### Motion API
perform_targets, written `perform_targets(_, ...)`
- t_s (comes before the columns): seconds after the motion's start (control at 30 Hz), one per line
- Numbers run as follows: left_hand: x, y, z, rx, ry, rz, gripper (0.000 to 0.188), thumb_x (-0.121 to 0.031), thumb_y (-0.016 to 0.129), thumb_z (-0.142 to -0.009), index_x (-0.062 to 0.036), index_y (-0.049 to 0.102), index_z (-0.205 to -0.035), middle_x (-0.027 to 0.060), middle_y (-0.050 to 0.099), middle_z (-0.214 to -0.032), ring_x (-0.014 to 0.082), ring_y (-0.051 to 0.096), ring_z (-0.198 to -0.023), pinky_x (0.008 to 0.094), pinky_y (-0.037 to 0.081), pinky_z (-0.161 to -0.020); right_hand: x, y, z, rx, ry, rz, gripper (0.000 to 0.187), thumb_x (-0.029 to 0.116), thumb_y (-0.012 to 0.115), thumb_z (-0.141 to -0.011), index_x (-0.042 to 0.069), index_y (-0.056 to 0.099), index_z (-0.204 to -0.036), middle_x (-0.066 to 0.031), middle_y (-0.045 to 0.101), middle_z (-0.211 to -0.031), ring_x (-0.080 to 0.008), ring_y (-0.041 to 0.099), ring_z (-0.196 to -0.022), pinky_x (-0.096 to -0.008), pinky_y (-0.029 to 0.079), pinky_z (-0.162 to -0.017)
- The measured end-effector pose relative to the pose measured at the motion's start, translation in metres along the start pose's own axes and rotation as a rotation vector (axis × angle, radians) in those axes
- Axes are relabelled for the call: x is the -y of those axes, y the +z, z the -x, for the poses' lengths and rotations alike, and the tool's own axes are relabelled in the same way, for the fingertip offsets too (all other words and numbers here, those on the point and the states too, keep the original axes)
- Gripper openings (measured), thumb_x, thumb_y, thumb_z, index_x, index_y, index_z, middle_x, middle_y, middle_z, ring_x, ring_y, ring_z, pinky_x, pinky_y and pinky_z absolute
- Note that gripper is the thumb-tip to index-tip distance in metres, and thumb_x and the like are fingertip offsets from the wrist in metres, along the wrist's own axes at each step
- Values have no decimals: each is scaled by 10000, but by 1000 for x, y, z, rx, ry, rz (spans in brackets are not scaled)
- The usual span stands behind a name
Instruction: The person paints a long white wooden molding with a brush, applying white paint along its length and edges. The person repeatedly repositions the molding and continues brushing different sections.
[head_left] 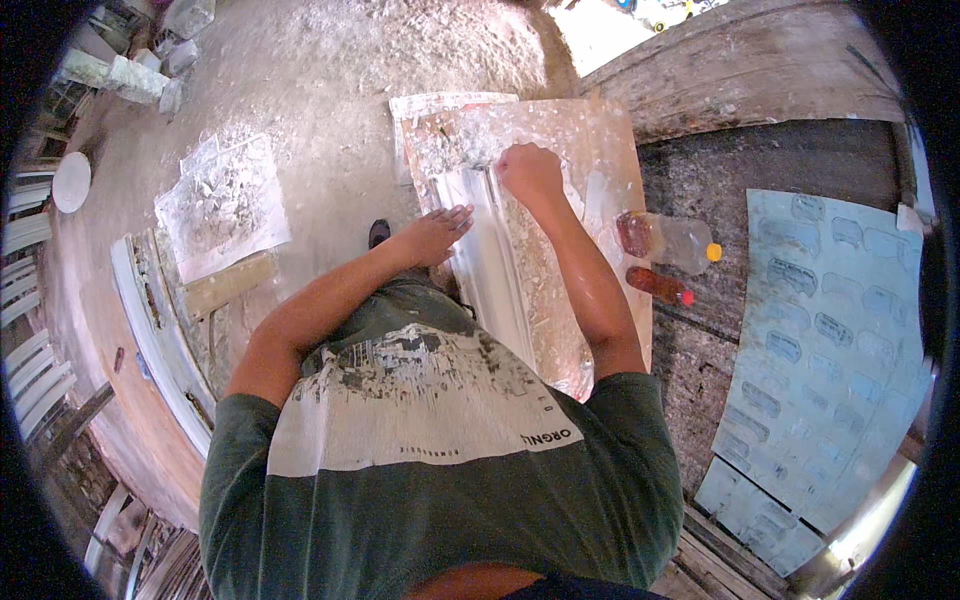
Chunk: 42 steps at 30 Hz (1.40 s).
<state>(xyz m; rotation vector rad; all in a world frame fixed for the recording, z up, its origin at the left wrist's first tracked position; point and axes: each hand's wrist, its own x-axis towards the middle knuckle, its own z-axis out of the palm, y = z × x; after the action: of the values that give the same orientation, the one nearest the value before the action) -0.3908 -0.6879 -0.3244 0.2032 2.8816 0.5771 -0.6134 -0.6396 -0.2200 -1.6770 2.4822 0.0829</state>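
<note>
On speckled board [605, 140], white molding [492, 255] beneath left fingers [461, 219], outstretched; right fingers [513, 166] curled at far end (grip: cannot tell).

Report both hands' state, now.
Left hand: open, at the white molding.
Right hand: closed in a fist; whether it holds anything cannot be told.

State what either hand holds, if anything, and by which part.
The left hand rests open at the left edge of the white moulding, apparently not gripping. The right hand is fisted; anything inside is hidden.
</note>
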Motion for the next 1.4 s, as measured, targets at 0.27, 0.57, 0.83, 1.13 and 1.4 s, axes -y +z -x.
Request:
perform_targets(0.27, 5, 8, -2, -39, 7, 15, 714, -272, 595, -860, 25, 285, -1431, 201, 168, -1551, 316, 265, -1410, 423, 254, -1148, 10, -37, 13, 0, 33, -165, 267, 329, 624, -800, 85, 722, -752, -143, 684, -754, -325, 669, -687, -440, 536, -650)
perform_targets(0.57, 5, 0, -1, -10, 20, 36, 692, -253, 589, -861, 11, 295, -1428, 196, 200, -1542, 320, 272, -1406, 426, 271, -1141, 28, -21, 21, -32, -125, -120, 254, 280, 603, -818, 68, 703, -724, -152, 676, -731, -324, 672, -671, -437, 528, -608)
perform_targets(0.83, 3, -5, 2, 7, -4, 60, 686, -251, 588, -862, 4, 297, -1429, 199, 219, -1534, 324, 275, -1404, 433, 269, -1141, 55, -44, 37, -107, -226, -71, 176, 195, 586, -782, 88, 686, -683, -129, 663, -698, -298, 666, -617, -419, 521, -567)
perform_targets(1.13, 7, 1, 1, -3, 4, 84, 698, -243, 615, -838, 11, 317, -1416, 198, 208, -1536, 320, 276, -1403, 437, 287, -1131, 56, -50, 27, -119, -222, -87, 202, 222, 594, -799, 71, 688, -704, -130, 666, -720, -298, 664, -638, -429, 522, -591)
perform_targets(1.4, 7, 10, 2, -28, -8, 121, 705, -203, 632, -809, 14, 325, -1406, 185, 221, -1532, 301, 268, -1410, 432, 287, -1134, 45, -44, -6, 22, -254, -25, 199, 224, 595, -778, 69, 695, -701, -162, 675, -730, -321, 673, -653, -449, 524, -614)
